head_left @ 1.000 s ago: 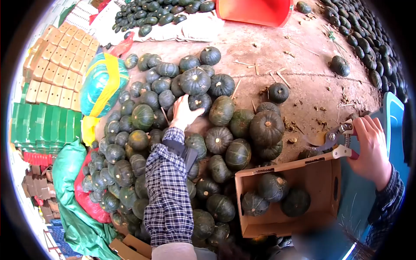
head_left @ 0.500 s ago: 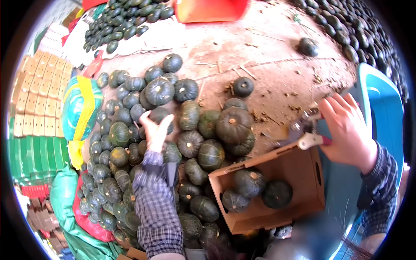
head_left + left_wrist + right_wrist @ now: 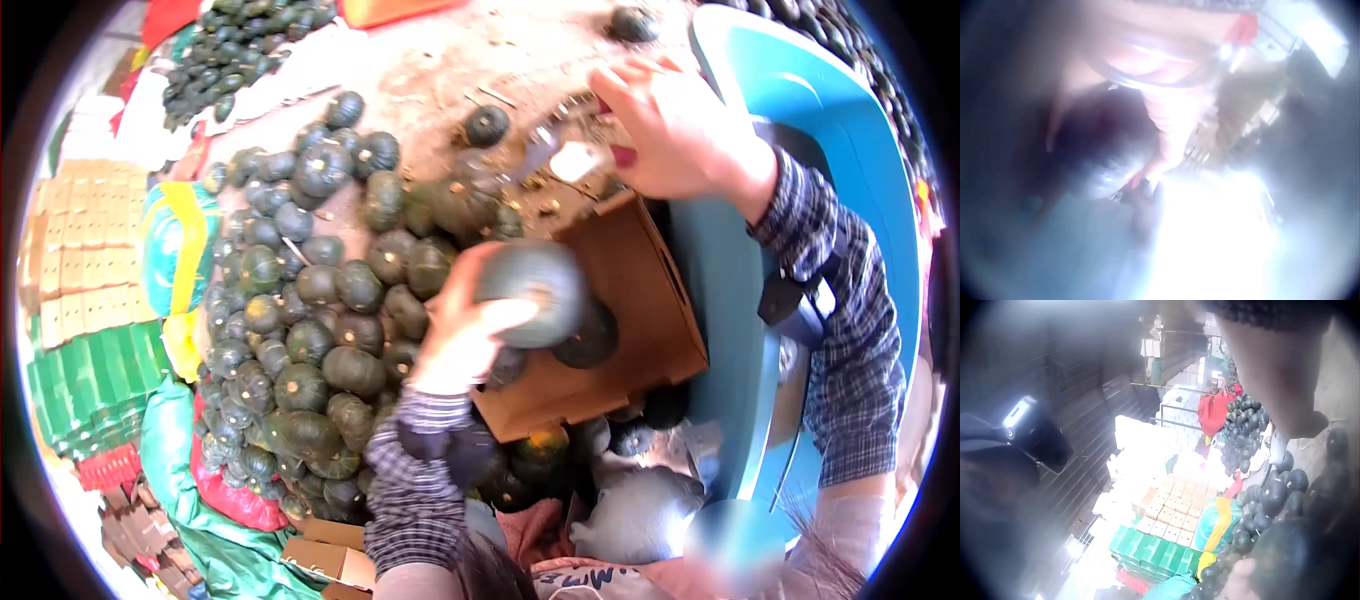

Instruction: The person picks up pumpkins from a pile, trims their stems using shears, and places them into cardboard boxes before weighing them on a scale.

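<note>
My left hand (image 3: 465, 325) grips a dark green squash (image 3: 535, 293) in the air over the left side of the cardboard box (image 3: 640, 290). In the blurred left wrist view the fingers (image 3: 1172, 125) curl round the dark squash (image 3: 1107, 140). Above the box's far edge, my right hand (image 3: 685, 125) holds pruning shears (image 3: 580, 160) by their red and white handles, blades to the left. Squashes lie in the box, one (image 3: 590, 335) partly behind the held one.
A heap of squashes (image 3: 305, 385) spreads to the left. The blue tub (image 3: 735, 300) stands right of the box, under my right arm. Stacked green crates (image 3: 95, 385) and a taped teal bundle (image 3: 180, 250) are at the far left.
My left hand has lifted a squash from the heap and carried it right to the box. My right hand, still with the shears, appears higher and further left as the head view has shifted.
</note>
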